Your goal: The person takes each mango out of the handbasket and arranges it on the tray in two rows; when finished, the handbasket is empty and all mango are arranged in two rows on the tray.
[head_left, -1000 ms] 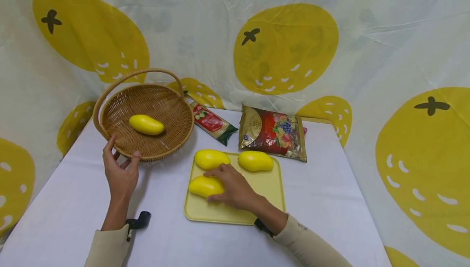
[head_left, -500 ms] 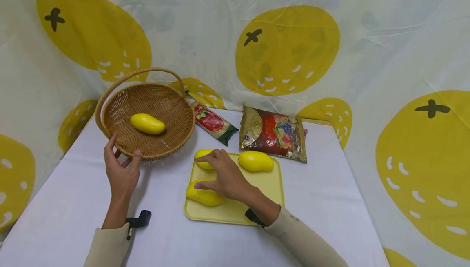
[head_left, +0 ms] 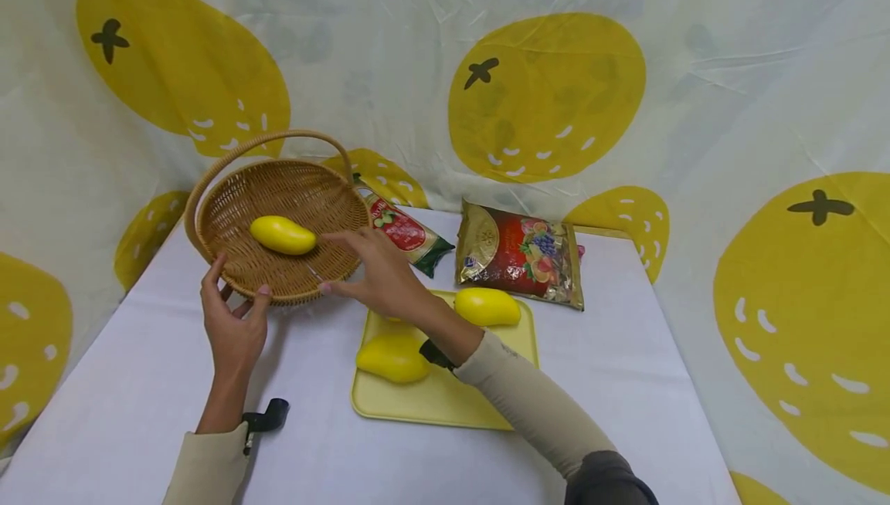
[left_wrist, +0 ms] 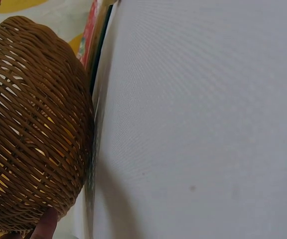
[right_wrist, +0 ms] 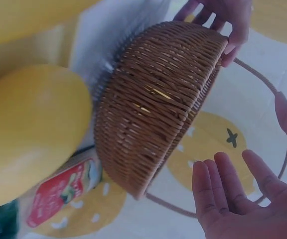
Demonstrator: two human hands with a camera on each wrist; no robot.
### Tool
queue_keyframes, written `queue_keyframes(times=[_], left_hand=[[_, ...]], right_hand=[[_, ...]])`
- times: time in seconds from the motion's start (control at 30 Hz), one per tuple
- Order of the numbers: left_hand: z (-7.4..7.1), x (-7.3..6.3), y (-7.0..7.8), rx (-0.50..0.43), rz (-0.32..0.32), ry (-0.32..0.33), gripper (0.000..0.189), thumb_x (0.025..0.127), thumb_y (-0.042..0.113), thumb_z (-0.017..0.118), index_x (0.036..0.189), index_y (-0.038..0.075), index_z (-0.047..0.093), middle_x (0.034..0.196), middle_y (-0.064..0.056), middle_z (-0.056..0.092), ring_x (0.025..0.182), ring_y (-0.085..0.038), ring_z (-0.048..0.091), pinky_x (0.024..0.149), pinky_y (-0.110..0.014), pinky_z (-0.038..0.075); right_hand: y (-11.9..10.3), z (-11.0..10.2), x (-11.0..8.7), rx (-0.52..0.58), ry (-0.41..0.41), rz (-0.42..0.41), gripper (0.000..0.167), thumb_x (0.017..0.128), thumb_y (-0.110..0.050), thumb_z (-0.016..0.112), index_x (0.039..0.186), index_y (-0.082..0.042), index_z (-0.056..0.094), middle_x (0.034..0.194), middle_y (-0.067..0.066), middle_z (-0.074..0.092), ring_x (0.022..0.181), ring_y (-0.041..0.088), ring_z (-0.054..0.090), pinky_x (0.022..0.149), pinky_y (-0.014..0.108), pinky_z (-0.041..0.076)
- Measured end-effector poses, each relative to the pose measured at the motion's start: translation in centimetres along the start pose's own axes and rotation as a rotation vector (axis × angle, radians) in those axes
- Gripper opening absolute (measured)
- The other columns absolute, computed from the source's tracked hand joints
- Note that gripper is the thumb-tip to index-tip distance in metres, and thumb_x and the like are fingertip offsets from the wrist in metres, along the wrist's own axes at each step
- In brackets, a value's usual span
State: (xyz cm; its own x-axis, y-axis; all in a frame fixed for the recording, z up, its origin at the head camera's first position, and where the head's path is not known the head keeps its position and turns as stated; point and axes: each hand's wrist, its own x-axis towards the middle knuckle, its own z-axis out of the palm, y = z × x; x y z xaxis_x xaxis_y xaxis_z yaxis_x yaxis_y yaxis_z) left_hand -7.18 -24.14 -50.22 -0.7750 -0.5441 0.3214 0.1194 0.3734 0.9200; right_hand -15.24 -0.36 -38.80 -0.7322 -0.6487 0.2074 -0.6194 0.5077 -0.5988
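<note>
A wicker basket [head_left: 292, 281] with an arched handle stands at the table's left. Inside it lies one yellow mango [head_left: 283, 235]. My left hand [head_left: 234, 335] grips the basket's near-left rim, with fingers and thumb also visible in the right wrist view. Over the basket's right front edge is my right hand [head_left: 378, 273], fingers extended and spread, holding nothing. On the yellow tray [head_left: 445, 405] a mango [head_left: 392, 358] lies at the front left and another mango [head_left: 487, 306] at the back right. A third there is almost wholly covered by my right hand and forearm.
Behind the tray lies a shiny gold and red fruit-print bag [head_left: 520, 254]. A narrower red and green packet [head_left: 403, 227] rests beside the basket, partly behind my right hand. A fruit-print cloth [head_left: 389, 42] hangs behind the white-covered table [head_left: 612, 381].
My right hand has left the front-left mango, which turned slightly on the tray, and has moved up and left to the basket. My left hand has kept its hold on the rim.
</note>
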Motion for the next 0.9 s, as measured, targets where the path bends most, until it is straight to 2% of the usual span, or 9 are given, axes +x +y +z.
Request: queue_keyframes(times=[0.13,0.3,0.4,0.67,0.9], left_hand=[[0.0,0.0,0.0,-0.001,-0.007,-0.003,0.081,0.098,0.007,0.071,0.166,0.026,0.032,0.171,0.002,0.03,0.145,-0.042,0.046,0.089,-0.005,0.047],[0.0,0.0,0.0,-0.001,-0.011,-0.004,0.08,0.098,0.008,0.07,0.167,0.025,0.032,0.171,0.001,0.031,0.145,-0.044,0.045,0.088,-0.006,0.048],[-0.1,0.0,0.0,0.004,-0.008,-0.009,0.079,0.099,0.009,0.07,0.167,0.025,0.031,0.171,0.002,0.03,0.146,-0.044,0.045,0.089,-0.005,0.047],[-0.3,-0.1,-0.2,0.018,-0.016,-0.005,0.077,0.1,0.015,0.07,0.166,0.026,0.032,0.17,0.004,0.031,0.145,-0.04,0.047,0.09,-0.005,0.047],[-0.2,0.1,-0.4,-0.007,-0.009,-0.005,0.08,0.098,0.009,0.071,0.166,0.022,0.032,0.171,0.003,0.031,0.147,-0.042,0.045,0.089,-0.004,0.047]], right_hand=[[-0.4,0.6,2.4,0.027,0.011,-0.007,0.073,0.09,-0.045,0.084,0.154,-0.024,0.056,0.14,0.003,0.063,0.122,0.02,0.058,0.097,0.033,0.05],[-0.6,1.8,5.2,0.014,0.021,-0.03,0.071,0.091,-0.042,0.084,0.153,-0.022,0.057,0.146,0.002,0.064,0.128,0.022,0.06,0.104,0.038,0.05],[-0.6,2.5,6.9,-0.008,0.012,-0.027,0.069,0.092,-0.041,0.084,0.153,-0.022,0.057,0.15,0.0,0.063,0.134,0.02,0.059,0.11,0.036,0.049],[-0.3,4.9,10.5,-0.039,-0.042,0.051,0.07,0.092,-0.039,0.083,0.155,-0.024,0.055,0.152,-0.003,0.063,0.132,0.017,0.061,0.107,0.028,0.049],[0.3,6.5,12.8,-0.046,-0.078,0.107,0.071,0.093,-0.034,0.083,0.157,-0.025,0.053,0.157,-0.006,0.058,0.144,0.017,0.053,0.12,0.032,0.043]])
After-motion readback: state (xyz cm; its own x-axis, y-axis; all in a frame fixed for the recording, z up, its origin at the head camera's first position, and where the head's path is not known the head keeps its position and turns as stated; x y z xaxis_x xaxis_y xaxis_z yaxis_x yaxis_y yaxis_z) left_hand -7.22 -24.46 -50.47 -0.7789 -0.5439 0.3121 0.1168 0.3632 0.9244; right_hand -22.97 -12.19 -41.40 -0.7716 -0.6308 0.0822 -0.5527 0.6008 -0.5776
